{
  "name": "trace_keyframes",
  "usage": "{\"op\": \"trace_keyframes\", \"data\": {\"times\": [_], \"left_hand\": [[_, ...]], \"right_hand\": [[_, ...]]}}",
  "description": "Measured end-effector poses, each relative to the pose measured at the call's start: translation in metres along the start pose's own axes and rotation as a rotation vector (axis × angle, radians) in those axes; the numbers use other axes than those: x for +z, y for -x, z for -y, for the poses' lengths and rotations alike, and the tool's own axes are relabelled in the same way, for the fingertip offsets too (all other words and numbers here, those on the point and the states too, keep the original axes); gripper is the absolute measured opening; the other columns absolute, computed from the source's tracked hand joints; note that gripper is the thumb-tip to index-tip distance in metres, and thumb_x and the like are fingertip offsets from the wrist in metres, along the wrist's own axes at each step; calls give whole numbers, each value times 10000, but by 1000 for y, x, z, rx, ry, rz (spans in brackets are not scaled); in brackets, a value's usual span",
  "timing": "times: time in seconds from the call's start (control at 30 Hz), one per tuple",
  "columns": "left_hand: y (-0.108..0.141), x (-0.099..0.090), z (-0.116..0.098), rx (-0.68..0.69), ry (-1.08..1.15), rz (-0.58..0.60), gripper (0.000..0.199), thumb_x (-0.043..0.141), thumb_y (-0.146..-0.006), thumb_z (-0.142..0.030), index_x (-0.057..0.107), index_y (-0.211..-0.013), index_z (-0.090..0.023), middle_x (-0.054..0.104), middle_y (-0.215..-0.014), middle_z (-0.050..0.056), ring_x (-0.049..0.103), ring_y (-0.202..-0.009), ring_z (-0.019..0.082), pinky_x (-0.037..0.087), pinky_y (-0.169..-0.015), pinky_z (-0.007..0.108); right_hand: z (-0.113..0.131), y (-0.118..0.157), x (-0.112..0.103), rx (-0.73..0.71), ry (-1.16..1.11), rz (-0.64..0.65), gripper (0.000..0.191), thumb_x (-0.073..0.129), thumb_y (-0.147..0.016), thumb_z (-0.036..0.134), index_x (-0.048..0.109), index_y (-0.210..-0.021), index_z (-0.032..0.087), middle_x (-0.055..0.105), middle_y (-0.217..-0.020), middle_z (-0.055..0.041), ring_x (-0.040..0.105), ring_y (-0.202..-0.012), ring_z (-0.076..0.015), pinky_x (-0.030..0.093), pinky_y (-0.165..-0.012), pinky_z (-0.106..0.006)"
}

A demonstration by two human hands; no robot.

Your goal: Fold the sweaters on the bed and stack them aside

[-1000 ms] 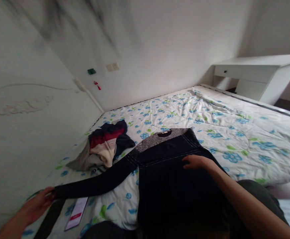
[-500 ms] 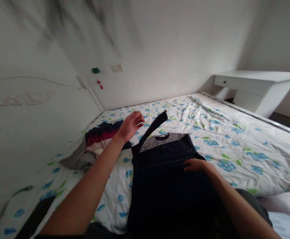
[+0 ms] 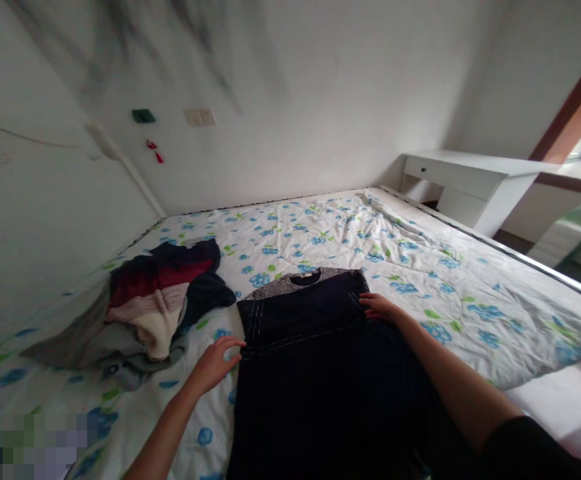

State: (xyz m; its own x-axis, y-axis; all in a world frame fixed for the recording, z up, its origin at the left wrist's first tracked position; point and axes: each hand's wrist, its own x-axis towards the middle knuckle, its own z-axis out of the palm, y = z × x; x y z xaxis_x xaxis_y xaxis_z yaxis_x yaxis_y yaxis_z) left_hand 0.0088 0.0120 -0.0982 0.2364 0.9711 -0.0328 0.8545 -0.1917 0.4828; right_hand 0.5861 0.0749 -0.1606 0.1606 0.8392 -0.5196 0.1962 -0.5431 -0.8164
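Note:
A dark navy garment [image 3: 315,380] with a speckled grey shoulder band and white stitched lines lies spread on the floral bed sheet [image 3: 290,237]. Its sleeves are folded across the upper part. At its left edge, my left hand [image 3: 218,360] has thumb and fingers apart, the fingertips touching or very near the cloth. My right hand [image 3: 380,308] rests with spread fingers on the garment's upper right side. Neither hand visibly grips the fabric.
Crumpled clothes [image 3: 158,303] in navy, red, cream and grey lie at the left of the bed. A white desk [image 3: 463,173] stands at the back right. The white headboard [image 3: 45,220] rises at the left.
The sleeve that stood up at the left now lies folded flat. My left hand has come down to the garment's left edge; my right hand is nearer its upper right side. The view has turned right.

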Motion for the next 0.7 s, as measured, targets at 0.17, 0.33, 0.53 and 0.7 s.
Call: {"op": "trace_keyframes", "data": {"times": [0.17,0.33,0.53,0.7], "left_hand": [[-14,28,-10,59,-214,75,461,709,-886,-337,905,-1296,-256,658,-1741,158,606,-1615,407,433,-1391,587],[-12,42,-3,0,-222,154,600,669,-918,-354,836,-1468,-182,552,-1839,175,598,-1638,386,428,-1413,541],[-12,44,-6,-1,-255,170,688,636,-934,-362,769,-1568,-133,509,-1864,179,609,-1639,377,436,-1416,504],[-16,34,-10,-26,-267,189,672,620,-929,-393,799,-1531,-153,571,-1821,167,622,-1630,372,438,-1413,503]], "right_hand": [[6,-22,3,-1,-266,13,546,835,-1043,314,719,-1571,243,779,-1464,-134,777,-921,-162,646,-745,-225],[16,-36,18,13,-369,124,576,823,-1046,356,669,-1601,325,703,-1621,-109,798,-965,-167,670,-764,-241],[29,-34,37,36,-474,83,438,712,-1127,459,664,-1545,334,653,-1650,-83,744,-906,-139,613,-668,-193],[49,-17,29,-7,-588,22,337,518,-1196,384,752,-1390,239,722,-1497,-100,696,-869,-129,591,-666,-179]]}}
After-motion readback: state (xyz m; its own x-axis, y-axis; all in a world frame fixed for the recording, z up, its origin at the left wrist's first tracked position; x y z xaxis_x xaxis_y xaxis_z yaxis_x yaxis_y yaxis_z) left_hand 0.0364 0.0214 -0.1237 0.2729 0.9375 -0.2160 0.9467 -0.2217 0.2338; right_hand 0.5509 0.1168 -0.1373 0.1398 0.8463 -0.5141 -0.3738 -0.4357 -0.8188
